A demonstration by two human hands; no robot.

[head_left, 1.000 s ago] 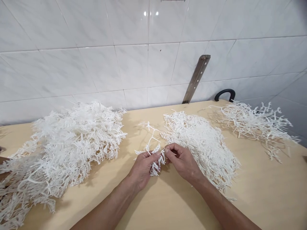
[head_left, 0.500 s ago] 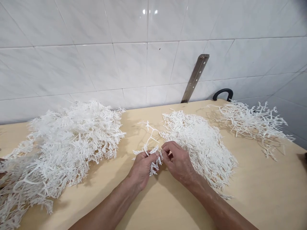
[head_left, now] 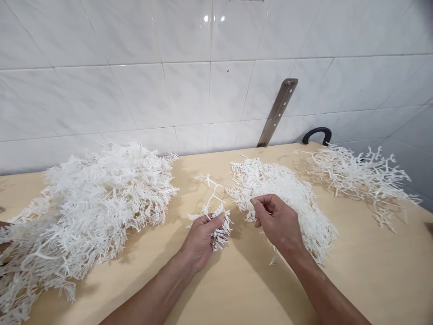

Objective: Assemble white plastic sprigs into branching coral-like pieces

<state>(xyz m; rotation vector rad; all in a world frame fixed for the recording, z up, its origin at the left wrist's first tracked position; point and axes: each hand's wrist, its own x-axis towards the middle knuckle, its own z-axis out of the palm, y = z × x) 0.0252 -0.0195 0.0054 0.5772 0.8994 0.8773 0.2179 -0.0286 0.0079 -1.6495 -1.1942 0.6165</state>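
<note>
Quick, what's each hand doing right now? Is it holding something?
Left hand: closed, holding a white branching piece.
Right hand: closed in a pinch; whether anything is in it cannot be told.

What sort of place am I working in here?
Probably a small workshop or hand-work station, though I can't be certain: a pale table against a tiled wall, with heaps of white branching pieces spread across it.

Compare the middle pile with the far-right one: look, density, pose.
- Look: the middle pile shows short, fine strands; the far-right pile shows longer, branching stems.
- Density: the middle pile is packed; the far-right pile is loose, with gaps.
- Pose: the middle pile lies low; the far-right pile has stems sticking up.

Shared: both white, on the table.
</note>
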